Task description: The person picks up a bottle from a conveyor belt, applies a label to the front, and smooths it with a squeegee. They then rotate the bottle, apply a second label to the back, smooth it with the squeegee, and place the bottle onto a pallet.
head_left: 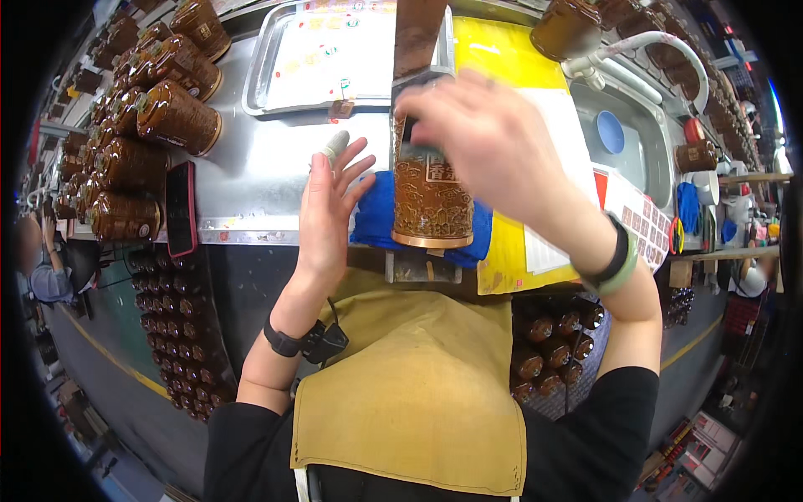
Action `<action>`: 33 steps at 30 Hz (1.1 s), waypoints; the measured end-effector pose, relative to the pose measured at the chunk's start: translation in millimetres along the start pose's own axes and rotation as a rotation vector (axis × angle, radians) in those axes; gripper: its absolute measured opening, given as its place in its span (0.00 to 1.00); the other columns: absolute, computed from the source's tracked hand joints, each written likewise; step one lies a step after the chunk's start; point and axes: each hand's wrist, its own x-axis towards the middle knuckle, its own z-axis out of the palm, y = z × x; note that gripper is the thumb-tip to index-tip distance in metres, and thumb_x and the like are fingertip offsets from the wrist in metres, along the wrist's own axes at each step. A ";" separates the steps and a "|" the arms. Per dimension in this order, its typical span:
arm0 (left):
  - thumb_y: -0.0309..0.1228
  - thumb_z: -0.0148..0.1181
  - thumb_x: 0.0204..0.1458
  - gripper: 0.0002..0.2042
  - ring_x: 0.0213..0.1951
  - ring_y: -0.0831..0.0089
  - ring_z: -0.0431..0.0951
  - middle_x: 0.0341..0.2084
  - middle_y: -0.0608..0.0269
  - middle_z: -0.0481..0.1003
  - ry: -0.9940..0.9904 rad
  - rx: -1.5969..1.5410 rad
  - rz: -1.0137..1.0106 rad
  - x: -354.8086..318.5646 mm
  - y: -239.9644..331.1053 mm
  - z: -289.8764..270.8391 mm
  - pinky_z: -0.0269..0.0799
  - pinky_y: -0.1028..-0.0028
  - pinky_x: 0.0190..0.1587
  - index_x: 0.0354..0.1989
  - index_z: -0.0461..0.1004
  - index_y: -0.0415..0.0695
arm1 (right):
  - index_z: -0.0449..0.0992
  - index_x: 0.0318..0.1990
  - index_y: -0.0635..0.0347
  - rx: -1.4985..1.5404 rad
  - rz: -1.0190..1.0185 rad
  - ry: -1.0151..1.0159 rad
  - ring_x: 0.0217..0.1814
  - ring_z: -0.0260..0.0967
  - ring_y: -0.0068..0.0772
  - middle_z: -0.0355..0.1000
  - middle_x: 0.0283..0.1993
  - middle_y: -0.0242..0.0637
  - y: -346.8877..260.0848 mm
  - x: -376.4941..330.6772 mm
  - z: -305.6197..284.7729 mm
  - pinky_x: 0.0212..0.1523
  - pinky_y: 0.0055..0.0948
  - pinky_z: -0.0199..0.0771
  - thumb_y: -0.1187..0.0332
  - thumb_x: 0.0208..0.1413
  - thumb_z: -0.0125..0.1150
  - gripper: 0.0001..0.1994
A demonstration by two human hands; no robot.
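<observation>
A brown glass-like jar (pixel 431 205) with an embossed pattern, a pale-framed label and a copper-coloured rim lies before me over a blue cloth (pixel 374 213). My right hand (pixel 493 138) is over the jar's far part, blurred, with fingers bent and pressed together. Something dark shows beneath those fingers, too hidden to name. To the left of the jar my left hand (pixel 328 205) is held up, fingers spread, with nothing in it. One of its fingers wears a pale finger cover (pixel 336 144).
Several brown jars (pixel 180 117) are stacked at the left beside a phone (pixel 181 209). A metal tray (pixel 259 92) with sticker sheets is at the back. A yellow board (pixel 498 251) with white paper lies right, before a sink (pixel 648 159) with a tap (pixel 623 54).
</observation>
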 end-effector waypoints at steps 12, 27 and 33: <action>0.56 0.28 0.73 0.34 0.64 0.58 0.69 0.63 0.46 0.69 -0.047 0.020 -0.073 2.6 5.7 -0.8 0.62 0.58 0.68 0.71 0.56 0.38 | 0.83 0.42 0.47 0.331 -0.274 0.123 0.32 0.67 0.22 0.82 0.45 0.22 -32.4 -73.3 5.3 0.36 0.25 0.70 0.67 0.51 0.66 0.10; 0.57 0.30 0.72 0.37 0.64 0.59 0.70 0.63 0.46 0.70 -0.110 0.175 -0.014 -3.6 8.6 16.8 0.61 0.60 0.69 0.73 0.56 0.35 | 0.82 0.43 0.53 0.102 0.037 0.264 0.31 0.72 0.31 0.80 0.36 0.28 0.9 -55.8 8.7 0.38 0.30 0.73 0.72 0.48 0.70 0.12; 0.56 0.36 0.72 0.36 0.64 0.62 0.71 0.62 0.48 0.72 -0.096 0.174 -0.052 -9.5 14.6 17.4 0.63 0.60 0.66 0.72 0.58 0.34 | 0.80 0.46 0.59 -0.014 0.097 0.425 0.41 0.77 0.38 0.78 0.35 0.36 36.8 -21.7 -30.9 0.46 0.33 0.75 0.78 0.57 0.63 0.10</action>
